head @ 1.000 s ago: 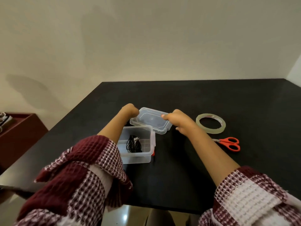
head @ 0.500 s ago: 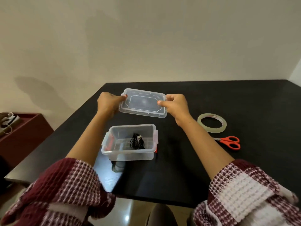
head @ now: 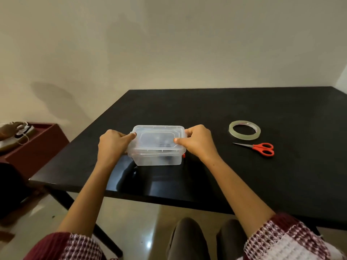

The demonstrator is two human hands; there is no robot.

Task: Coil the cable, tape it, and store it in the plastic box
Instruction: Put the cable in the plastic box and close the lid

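Observation:
A clear plastic box [head: 157, 159] stands on the black table [head: 244, 175] near its front left. Its clear lid [head: 157, 137] lies on top of the box. My left hand [head: 112, 145] grips the lid's left end, thumb on top. At the right end my right hand [head: 197, 141] holds the lid the same way, thumb pressing its top. A dark shape shows dimly through the box wall; the coiled black cable is not plainly visible. A red latch [head: 184, 155] peeks out at the box's right side.
A roll of clear tape [head: 244, 130] lies right of the box, and red-handled scissors [head: 260, 148] lie just in front of it. A dark red shelf [head: 35, 147] with shoes [head: 15, 134] stands left of the table. My knees [head: 187, 239] are below the table's front edge.
Both hands lifted the lid from the table behind the box, carried it over the box and set it down on top. The view moved back from the table.

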